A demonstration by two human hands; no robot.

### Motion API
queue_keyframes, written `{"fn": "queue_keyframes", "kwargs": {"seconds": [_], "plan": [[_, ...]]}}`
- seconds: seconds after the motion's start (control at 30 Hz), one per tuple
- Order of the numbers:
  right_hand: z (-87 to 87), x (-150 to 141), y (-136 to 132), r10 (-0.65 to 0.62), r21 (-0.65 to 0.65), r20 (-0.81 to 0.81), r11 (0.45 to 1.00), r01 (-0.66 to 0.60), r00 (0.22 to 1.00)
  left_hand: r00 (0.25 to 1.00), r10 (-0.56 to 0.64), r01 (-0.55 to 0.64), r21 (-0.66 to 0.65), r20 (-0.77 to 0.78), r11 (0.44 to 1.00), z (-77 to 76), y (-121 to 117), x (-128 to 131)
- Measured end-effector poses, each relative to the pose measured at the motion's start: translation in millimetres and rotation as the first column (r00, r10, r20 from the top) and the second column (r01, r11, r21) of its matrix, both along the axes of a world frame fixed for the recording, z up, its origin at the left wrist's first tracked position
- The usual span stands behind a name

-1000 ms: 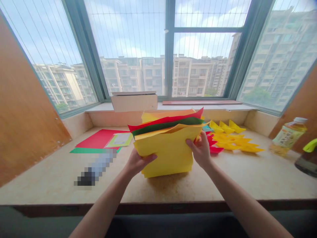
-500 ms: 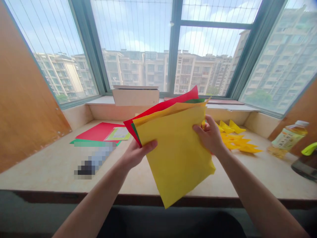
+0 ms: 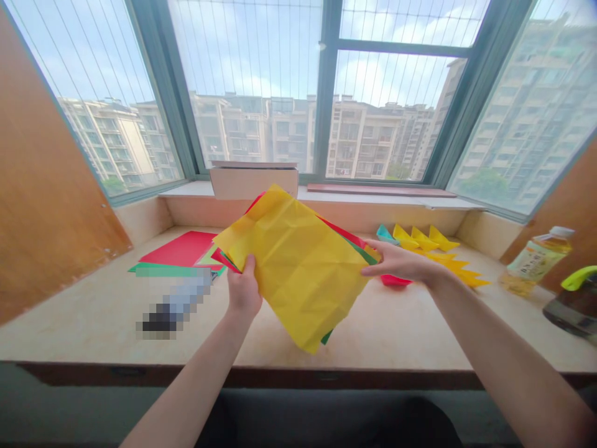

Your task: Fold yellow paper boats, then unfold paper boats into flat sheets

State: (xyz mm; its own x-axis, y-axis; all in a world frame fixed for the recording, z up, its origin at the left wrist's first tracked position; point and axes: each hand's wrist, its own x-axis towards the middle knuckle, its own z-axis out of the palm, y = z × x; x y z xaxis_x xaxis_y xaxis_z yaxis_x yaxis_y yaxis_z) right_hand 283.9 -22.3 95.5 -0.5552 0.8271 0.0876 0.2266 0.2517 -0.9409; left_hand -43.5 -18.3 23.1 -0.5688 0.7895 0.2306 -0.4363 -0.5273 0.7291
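Between my hands, above the counter, is a loose stack of coloured paper sheets. A creased yellow sheet faces me, and red and green edges stick out behind it. My left hand is closed on the stack's left side, thumb in front and the fingers mostly hidden behind. At the right corner my right hand pinches the sheets, red and green ones among them. Folded yellow paper boats stand beyond my right hand, with a blue-green one beside them. Part of a red folded paper shows below that hand.
Red sheets and a green one lie at the left on the counter, near a blurred-out object. A drink bottle and a dark container with a lime-green handle stand right. A white box sits on the window ledge.
The stack has turned and dropped lower, and a creased yellow sheet now faces me. My left hand has shifted its hold lower; the right hand now pinches the right corner.
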Motion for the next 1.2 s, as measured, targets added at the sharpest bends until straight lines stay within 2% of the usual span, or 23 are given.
{"fn": "queue_keyframes", "kwargs": {"seconds": [0.1, 0.17, 0.23, 0.3, 0.43, 0.53, 0.73, 0.93, 1.07, 1.2], "plan": [[-23.6, -6, 6, -0.202, -0.008, -0.197, 0.979, 0.204, 0.959, 0.996, -0.082, 0.080, 0.064, 0.030, 0.995, -6.4, -5, 6], [-39.8, -13, 10, -0.342, -0.064, -0.386, 0.937, 0.344, 0.857, 0.988, -0.147, 0.143, 0.089, 0.046, 0.986, -9.5, -9, 11], [-53.5, -23, 11, -0.359, -0.125, -0.568, 0.927, 0.354, 0.740, 0.980, -0.188, 0.182, 0.097, 0.058, 0.979, -12.5, -12, 16], [-63.5, -32, 9, -0.339, -0.181, -0.633, 0.939, 0.292, 0.696, 0.979, -0.197, 0.191, 0.097, 0.059, 0.977, -15.7, -14, 19], [-72.5, -41, -2, -0.306, -0.289, -0.572, 0.944, 0.163, 0.761, 0.979, -0.203, 0.201, 0.076, 0.020, 0.977, -21.5, -17, 22], [-72.5, -39, -8, -0.274, -0.294, -0.545, 0.947, 0.125, 0.792, 0.957, -0.289, 0.289, 0.058, -0.005, 0.956, -22.6, -21, 21], [-78.4, -33, -8, -0.250, -0.286, -0.604, 0.954, 0.087, 0.756, 0.911, -0.408, 0.406, 0.058, 0.052, 0.912, -17.9, -34, 21], [-82.1, -35, -7, -0.357, -0.265, -0.676, 0.934, 0.239, 0.644, 0.878, -0.474, 0.472, 0.049, 0.063, 0.880, -11.8, -37, 13], [-77.8, -27, -5, -0.427, -0.241, -0.672, 0.898, 0.367, 0.604, 0.856, -0.516, 0.517, 0.030, -0.042, 0.856, -4.7, -35, -8], [-76.1, -18, -1, -0.444, -0.183, -0.682, 0.873, 0.451, 0.582, 0.778, -0.610, 0.607, -0.069, -0.151, 0.791, -3.7, -32, -35]]}}
